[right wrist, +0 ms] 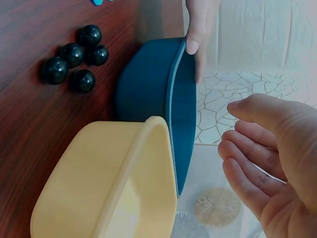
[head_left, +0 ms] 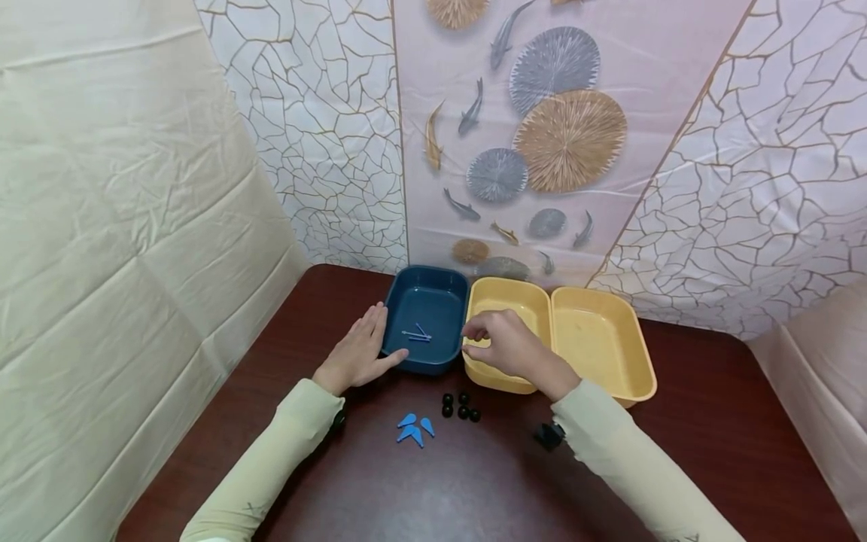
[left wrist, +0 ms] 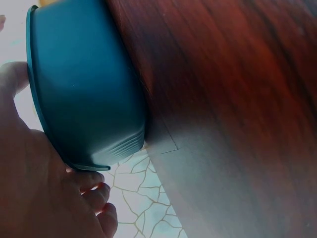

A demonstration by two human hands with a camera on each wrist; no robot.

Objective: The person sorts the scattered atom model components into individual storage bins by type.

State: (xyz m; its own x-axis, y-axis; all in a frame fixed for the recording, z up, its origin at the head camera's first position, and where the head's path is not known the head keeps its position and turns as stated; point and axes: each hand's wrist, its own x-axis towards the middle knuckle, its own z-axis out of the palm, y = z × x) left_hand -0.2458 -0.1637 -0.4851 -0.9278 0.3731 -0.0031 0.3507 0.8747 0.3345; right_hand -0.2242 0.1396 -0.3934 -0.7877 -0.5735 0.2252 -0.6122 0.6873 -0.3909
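My left hand point(head_left: 361, 351) rests along the left rim of the dark blue bin point(head_left: 450, 280), its fingers straight and its thumb at the front rim. In the left wrist view, the palm and thumb lie along that rim. A few thin purple-blue sticks point(head_left: 420, 338) lie on the bin's floor. My right hand point(head_left: 504, 342) hovers above the near-left part of the middle yellow bin point(head_left: 504, 382). Its fingers are loosely bent, with a gap between thumb and fingertips, and nothing shows between them in the right wrist view.
A second yellow bin point(head_left: 632, 354) stands against the middle one on the right. Several shiny black balls point(right wrist: 83, 81) sit on the dark wooden table point(head_left: 488, 482) in front of the bins. Several flat blue teardrop pieces point(head_left: 409, 431) lie left of the balls. A patterned cloth hangs behind.
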